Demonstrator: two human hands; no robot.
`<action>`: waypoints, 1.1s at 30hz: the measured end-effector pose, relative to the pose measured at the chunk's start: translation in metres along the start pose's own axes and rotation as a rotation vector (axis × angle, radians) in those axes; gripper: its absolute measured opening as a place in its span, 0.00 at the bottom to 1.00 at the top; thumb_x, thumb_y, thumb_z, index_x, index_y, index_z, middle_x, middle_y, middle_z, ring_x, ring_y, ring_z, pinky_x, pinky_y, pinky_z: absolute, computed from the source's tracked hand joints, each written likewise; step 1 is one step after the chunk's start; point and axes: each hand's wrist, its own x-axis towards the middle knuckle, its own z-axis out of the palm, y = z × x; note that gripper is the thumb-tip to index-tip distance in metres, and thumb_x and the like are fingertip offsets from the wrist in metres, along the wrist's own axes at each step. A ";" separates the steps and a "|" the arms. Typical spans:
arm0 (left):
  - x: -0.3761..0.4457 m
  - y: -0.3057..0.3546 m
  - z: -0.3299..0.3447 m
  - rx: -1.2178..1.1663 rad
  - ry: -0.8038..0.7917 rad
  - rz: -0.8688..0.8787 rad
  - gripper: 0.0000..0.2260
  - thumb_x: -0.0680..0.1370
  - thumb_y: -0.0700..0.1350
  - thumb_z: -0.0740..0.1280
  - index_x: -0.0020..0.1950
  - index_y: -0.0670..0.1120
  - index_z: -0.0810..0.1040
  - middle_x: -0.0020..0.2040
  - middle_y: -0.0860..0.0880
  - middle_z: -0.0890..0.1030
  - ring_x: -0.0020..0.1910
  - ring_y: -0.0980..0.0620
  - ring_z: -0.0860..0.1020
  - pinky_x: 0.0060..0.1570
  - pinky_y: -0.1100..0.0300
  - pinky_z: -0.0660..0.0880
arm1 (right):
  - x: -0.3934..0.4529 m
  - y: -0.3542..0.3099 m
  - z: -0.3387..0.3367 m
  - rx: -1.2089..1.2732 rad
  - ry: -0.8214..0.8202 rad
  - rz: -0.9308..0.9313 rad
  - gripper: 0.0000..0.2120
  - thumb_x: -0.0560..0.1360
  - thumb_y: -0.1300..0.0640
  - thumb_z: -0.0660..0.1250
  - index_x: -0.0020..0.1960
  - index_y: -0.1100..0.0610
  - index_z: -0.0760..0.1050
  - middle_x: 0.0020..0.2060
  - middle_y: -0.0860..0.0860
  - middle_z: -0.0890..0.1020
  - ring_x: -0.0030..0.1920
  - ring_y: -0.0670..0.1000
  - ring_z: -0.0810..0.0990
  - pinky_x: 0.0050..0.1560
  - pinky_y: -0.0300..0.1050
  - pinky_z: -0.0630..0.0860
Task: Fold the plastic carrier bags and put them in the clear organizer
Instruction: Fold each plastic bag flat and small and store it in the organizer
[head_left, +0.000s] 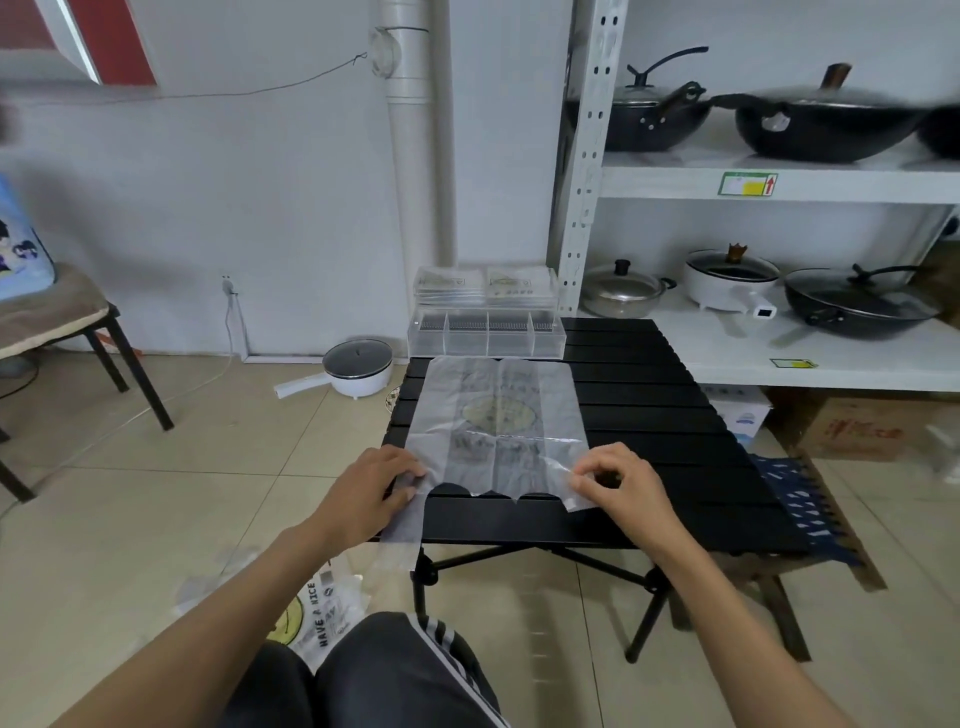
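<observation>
Plastic carrier bag (496, 421) lies flat on the black counter (649, 415), long axis running near to far toward the clear organizer (485, 332), left hand (371, 488) and right hand (618, 480) pinching its near handle corners.

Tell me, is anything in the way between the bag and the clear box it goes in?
Nothing visible is. The carrier bag lies flat on the black table, and the clear organizer stands just past its far edge.

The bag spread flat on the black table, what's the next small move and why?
Probably fold one long side over toward the middle. The bag lies flat and unfolded, the left hand and right hand pinch its near handles, and the clear organizer has narrow compartments.
</observation>
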 end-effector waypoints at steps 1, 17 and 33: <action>0.000 -0.001 0.000 0.000 -0.014 -0.001 0.10 0.77 0.45 0.66 0.59 0.52 0.78 0.60 0.55 0.76 0.57 0.52 0.72 0.57 0.58 0.70 | -0.005 -0.004 -0.005 0.134 -0.025 0.005 0.03 0.73 0.52 0.73 0.40 0.47 0.84 0.48 0.43 0.82 0.53 0.42 0.79 0.62 0.52 0.73; -0.029 -0.015 -0.039 0.206 -0.404 0.055 0.42 0.74 0.46 0.66 0.77 0.60 0.41 0.77 0.62 0.42 0.74 0.62 0.47 0.73 0.60 0.50 | -0.041 0.024 -0.036 -0.049 -0.203 -0.046 0.32 0.77 0.69 0.59 0.69 0.36 0.66 0.70 0.35 0.67 0.73 0.36 0.61 0.76 0.45 0.57; -0.023 -0.007 0.000 0.257 -0.100 0.236 0.33 0.70 0.52 0.72 0.73 0.53 0.65 0.69 0.56 0.69 0.69 0.57 0.65 0.73 0.61 0.52 | -0.040 0.046 0.000 -0.690 -0.074 -0.340 0.33 0.72 0.55 0.73 0.74 0.43 0.65 0.74 0.41 0.64 0.76 0.41 0.55 0.78 0.56 0.46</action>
